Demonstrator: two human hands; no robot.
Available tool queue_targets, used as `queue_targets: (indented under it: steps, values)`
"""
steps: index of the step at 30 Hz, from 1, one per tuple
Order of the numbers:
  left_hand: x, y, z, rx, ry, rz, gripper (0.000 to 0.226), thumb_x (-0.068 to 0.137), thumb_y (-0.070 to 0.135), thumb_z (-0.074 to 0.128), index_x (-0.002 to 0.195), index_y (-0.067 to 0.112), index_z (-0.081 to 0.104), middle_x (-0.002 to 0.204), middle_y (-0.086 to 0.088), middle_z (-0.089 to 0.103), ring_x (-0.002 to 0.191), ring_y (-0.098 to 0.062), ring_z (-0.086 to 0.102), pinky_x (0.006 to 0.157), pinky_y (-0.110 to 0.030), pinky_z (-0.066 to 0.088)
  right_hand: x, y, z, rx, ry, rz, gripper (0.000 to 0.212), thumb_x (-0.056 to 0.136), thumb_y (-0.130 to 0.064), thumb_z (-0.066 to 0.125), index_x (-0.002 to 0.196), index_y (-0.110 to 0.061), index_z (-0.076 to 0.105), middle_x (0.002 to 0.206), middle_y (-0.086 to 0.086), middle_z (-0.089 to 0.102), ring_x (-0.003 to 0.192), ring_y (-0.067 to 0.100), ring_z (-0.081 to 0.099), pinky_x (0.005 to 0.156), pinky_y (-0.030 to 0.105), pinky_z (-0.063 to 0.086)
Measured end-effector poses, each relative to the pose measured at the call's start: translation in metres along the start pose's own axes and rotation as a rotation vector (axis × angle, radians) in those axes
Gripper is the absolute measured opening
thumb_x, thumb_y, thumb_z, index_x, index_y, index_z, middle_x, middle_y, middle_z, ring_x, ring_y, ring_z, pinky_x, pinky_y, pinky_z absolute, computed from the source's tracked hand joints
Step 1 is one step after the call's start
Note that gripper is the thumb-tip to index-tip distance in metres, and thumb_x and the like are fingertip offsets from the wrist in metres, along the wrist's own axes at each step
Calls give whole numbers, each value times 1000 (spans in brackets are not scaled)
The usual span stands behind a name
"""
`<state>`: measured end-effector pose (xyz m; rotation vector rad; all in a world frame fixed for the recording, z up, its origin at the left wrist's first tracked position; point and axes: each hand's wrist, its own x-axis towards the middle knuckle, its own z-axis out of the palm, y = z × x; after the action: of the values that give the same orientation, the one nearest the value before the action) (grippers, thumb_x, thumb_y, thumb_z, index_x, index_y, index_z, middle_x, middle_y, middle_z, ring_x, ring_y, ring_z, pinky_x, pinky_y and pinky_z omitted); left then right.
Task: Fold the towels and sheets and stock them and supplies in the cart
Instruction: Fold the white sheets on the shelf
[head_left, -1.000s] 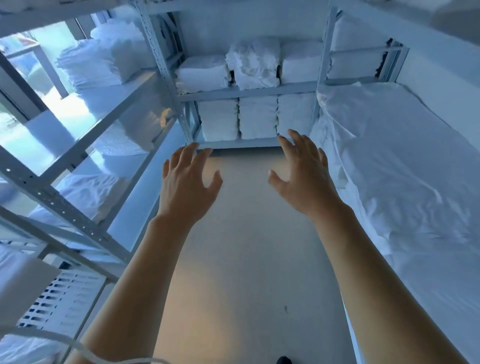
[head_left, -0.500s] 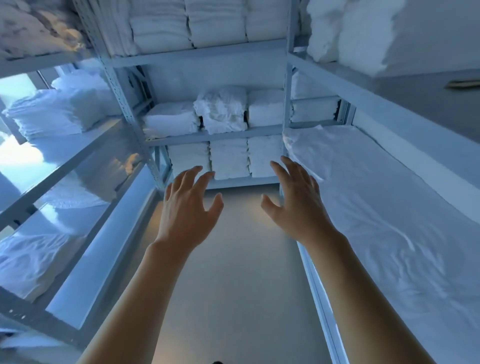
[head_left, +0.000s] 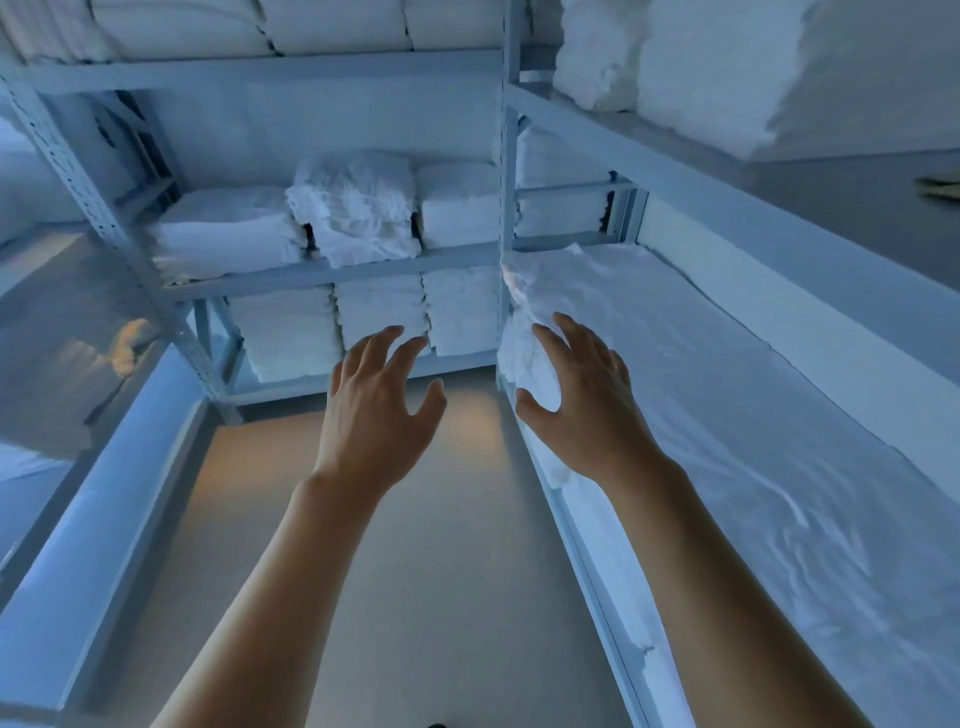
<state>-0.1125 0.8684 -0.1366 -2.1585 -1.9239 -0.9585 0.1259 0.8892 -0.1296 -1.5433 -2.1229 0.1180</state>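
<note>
Both my arms stretch forward over the floor of a narrow linen store. My left hand hangs in the air with fingers spread and holds nothing. My right hand is also spread and empty, over the near edge of a white sheet laid flat on the right-hand shelf. Ahead, folded white towels sit in stacks on the back rack's middle shelf, and more folded stacks fill the shelf below. No cart is in view.
Grey metal racks stand on three sides: a perforated post at the left, a post at centre. White bundles lie on the upper right shelf. Bare floor runs between the racks.
The view has tilted up and moved closer to the back rack. Both hands stay spread and empty; the right hand now lies over the sheet's edge.
</note>
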Motion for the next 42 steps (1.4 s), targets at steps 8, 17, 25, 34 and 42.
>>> queue_targets:
  steps: [8, 17, 25, 34, 42]
  values:
    - [99, -86, 20, -33, -9, 20, 50, 97, 40, 60, 143, 20, 57, 152, -6, 49, 142, -30, 41, 116, -52, 36, 114, -33, 41, -32, -8, 21, 72, 97, -49, 56, 159, -23, 30, 169, 2, 19, 155, 26, 18, 123, 55, 22]
    - [163, -149, 1, -72, 89, 17, 53, 95, 46, 52, 142, 21, 57, 152, -5, 49, 142, -29, 41, 116, -50, 37, 196, -74, 53, -46, 19, -28, 71, 97, -48, 55, 159, -25, 29, 170, 1, 18, 156, 24, 17, 124, 53, 21]
    - [198, -196, 10, -31, 102, -41, 53, 97, 45, 53, 143, 20, 56, 154, -6, 48, 143, -30, 40, 116, -51, 37, 262, -83, 92, -3, 4, -78, 71, 97, -48, 56, 159, -24, 30, 170, 0, 18, 157, 22, 14, 126, 52, 17]
    - [279, -235, 71, 39, 60, -60, 50, 97, 39, 60, 143, 19, 57, 154, -6, 47, 144, -28, 39, 117, -49, 36, 358, -35, 165, 61, -29, -72, 70, 97, -48, 55, 159, -25, 30, 169, -2, 18, 156, 23, 15, 125, 54, 18]
    - [406, -234, 175, 47, -64, 0, 51, 97, 42, 59, 144, 21, 56, 155, -3, 47, 144, -26, 39, 118, -48, 35, 464, 53, 205, 87, -68, 32, 71, 97, -49, 54, 159, -25, 28, 170, -1, 16, 156, 23, 15, 125, 54, 18]
